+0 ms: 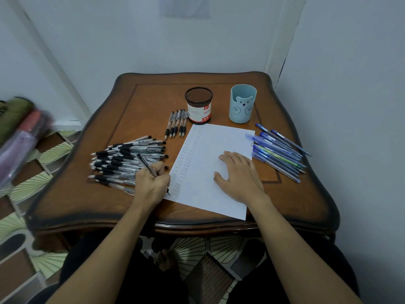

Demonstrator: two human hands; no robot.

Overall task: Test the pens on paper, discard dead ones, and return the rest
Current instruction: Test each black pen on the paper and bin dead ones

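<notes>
Hands at the near edge: left hand (151, 183) curled round a black pen (145, 163), its tip at the near left corner of the paper (208, 150); right hand (238, 174) flat, fingers spread, pressing the sheet. Two columns of test marks fill the sheet's left side, so testing appears well advanced. Heap of black pens (122, 161) just left of the writing hand; blue pens (278, 150) right of the other. Farther off, five black pens (176, 123) lie beside the mesh holder (199, 106) and bear cup (242, 104); returning seems not yet begun.

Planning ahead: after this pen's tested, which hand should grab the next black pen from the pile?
Probably left hand: it sits beside the black pen pile; the right hand lies flat on the paper.
</notes>
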